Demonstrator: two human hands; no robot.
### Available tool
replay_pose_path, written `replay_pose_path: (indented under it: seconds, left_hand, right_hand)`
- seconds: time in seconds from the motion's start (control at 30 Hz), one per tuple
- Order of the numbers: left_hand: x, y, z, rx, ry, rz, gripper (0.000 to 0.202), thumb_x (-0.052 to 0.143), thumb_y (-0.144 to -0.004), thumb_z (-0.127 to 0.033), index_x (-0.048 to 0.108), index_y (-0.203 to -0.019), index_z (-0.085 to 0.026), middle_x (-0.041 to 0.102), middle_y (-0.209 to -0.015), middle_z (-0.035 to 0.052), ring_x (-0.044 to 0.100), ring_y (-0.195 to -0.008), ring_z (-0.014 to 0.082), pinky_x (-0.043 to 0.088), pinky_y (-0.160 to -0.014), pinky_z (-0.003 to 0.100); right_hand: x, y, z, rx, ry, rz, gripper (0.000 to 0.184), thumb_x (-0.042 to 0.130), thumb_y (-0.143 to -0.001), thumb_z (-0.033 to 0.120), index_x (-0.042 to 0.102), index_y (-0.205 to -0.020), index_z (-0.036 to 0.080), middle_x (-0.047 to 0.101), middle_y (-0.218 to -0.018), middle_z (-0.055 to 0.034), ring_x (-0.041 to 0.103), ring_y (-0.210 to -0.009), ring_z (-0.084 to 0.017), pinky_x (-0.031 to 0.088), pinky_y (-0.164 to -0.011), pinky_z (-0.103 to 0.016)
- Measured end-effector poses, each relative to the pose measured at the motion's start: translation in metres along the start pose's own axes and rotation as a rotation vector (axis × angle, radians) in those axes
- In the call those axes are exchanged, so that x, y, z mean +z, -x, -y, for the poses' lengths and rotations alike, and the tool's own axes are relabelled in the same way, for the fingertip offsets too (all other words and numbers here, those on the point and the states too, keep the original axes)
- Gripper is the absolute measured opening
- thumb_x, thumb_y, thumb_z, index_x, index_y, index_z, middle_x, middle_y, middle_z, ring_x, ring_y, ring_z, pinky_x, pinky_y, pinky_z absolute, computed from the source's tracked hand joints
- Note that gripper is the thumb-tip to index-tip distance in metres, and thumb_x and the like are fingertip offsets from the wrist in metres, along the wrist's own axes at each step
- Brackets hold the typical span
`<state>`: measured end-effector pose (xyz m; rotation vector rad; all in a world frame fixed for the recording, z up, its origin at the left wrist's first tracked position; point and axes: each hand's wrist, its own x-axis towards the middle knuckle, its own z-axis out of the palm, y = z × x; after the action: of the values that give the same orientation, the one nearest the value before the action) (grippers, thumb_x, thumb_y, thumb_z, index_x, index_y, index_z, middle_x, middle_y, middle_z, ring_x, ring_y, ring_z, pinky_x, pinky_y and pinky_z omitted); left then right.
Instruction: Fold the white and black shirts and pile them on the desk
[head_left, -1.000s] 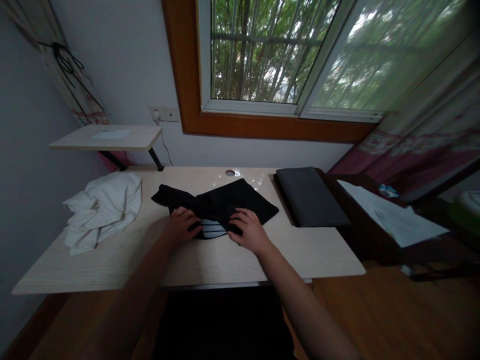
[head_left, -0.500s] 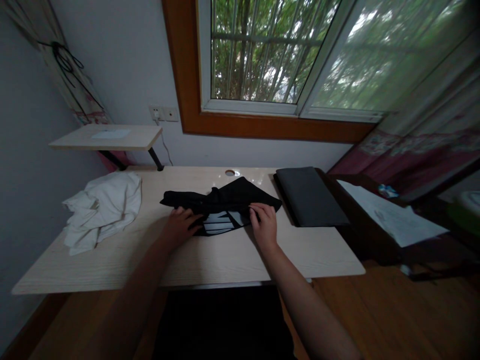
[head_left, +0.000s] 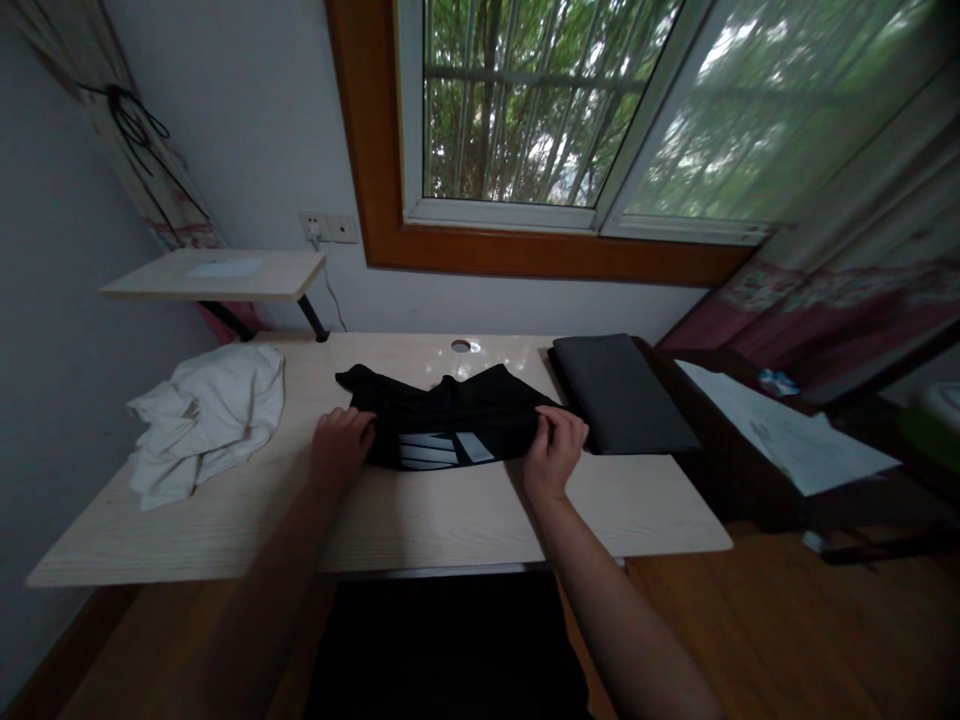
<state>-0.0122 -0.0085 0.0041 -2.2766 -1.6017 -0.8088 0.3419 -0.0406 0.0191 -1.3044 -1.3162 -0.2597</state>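
Observation:
A black garment (head_left: 465,405) with a pale striped print (head_left: 429,450) lies bunched across the middle of the desk. Its exact kind I cannot make out. At its left end my left hand (head_left: 339,446) is closed, thumb and fingers pinching the cloth. My right hand (head_left: 553,446) pinches the garment's right end, close to the dark folder. Between the two hands the front part is drawn fairly straight and flat, while the far edge stays rumpled.
A crumpled white cloth (head_left: 210,420) lies on the desk's left side. A dark flat folder-like case (head_left: 622,395) is at the right. A small raised shelf (head_left: 217,275) stands at back left. Beyond the desk (head_left: 450,530), paper sheets (head_left: 780,425) lie on a dark surface.
Both hands have moved apart, the left one leftward and the right one rightward. The garment's front part is stretched wider, and its pale print shows more fully.

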Motion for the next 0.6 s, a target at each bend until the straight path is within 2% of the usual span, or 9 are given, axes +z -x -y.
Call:
replay_pose_path:
  seconds: [0.17,0.3,0.4,0.47,0.53,0.6]
  left_hand:
    - [0.003,0.008,0.01,-0.47,0.188,-0.279,0.024,0.052,-0.093,-0.03,0.063,-0.112,-0.02,0.07,-0.088,0.007,0.065,-0.072,0.0229,0.047,-0.071,0.034]
    - [0.0,0.013,0.012,-0.613,0.286,-0.443,0.025,0.05,-0.095,-0.03,0.059,-0.115,-0.018,0.068,-0.094,0.0099,0.066,-0.078,0.0232,0.05,-0.074,0.036]
    - [-0.003,0.013,0.01,-0.627,0.336,-0.508,0.028,0.045,-0.097,-0.03,0.055,-0.119,-0.016,0.066,-0.102,0.0129,0.067,-0.089,0.0245,0.052,-0.083,0.041]
    - [-0.002,0.01,0.008,-0.576,0.392,-0.529,0.03,0.045,-0.097,-0.029,0.051,-0.123,-0.015,0.063,-0.114,0.0167,0.066,-0.106,0.0264,0.051,-0.094,0.045]
    - [0.001,0.007,0.005,-0.477,0.452,-0.523,0.04,0.052,-0.094,-0.031,0.045,-0.13,-0.015,0.055,-0.13,0.021,0.056,-0.129,0.029,0.047,-0.106,0.048]
    - [0.004,0.004,0.002,-0.377,0.466,-0.477,0.061,0.065,-0.087,-0.034,0.038,-0.138,-0.015,0.042,-0.147,0.0247,0.038,-0.146,0.0327,0.038,-0.116,0.052]
  right_hand:
    - [-0.001,0.002,0.0,-0.053,0.024,0.009,0.018,0.047,-0.103,0.027,0.065,-0.103,0.023,0.067,-0.101,-0.007,0.061,-0.1,-0.025,0.041,-0.094,-0.046]
    - [0.002,0.01,0.003,-0.151,-0.043,0.086,0.018,0.051,-0.1,0.02,0.066,-0.107,0.026,0.068,-0.102,-0.0057,0.062,-0.099,-0.024,0.045,-0.092,-0.044]
    - [0.004,0.015,0.003,-0.177,-0.103,0.14,0.021,0.051,-0.098,0.017,0.066,-0.109,0.026,0.067,-0.104,-0.007,0.062,-0.099,-0.023,0.049,-0.09,-0.043]
    - [0.004,0.016,0.003,-0.165,-0.116,0.152,0.021,0.05,-0.098,0.017,0.066,-0.109,0.025,0.066,-0.104,-0.0082,0.063,-0.099,-0.024,0.052,-0.091,-0.044]
    - [0.003,0.016,0.002,-0.14,-0.113,0.146,0.02,0.049,-0.099,0.018,0.066,-0.108,0.025,0.065,-0.104,-0.0091,0.063,-0.099,-0.024,0.054,-0.09,-0.045]
    - [0.002,0.015,0.002,-0.107,-0.111,0.134,0.02,0.047,-0.099,0.02,0.064,-0.109,0.024,0.063,-0.105,-0.0101,0.063,-0.097,-0.024,0.057,-0.085,-0.045]
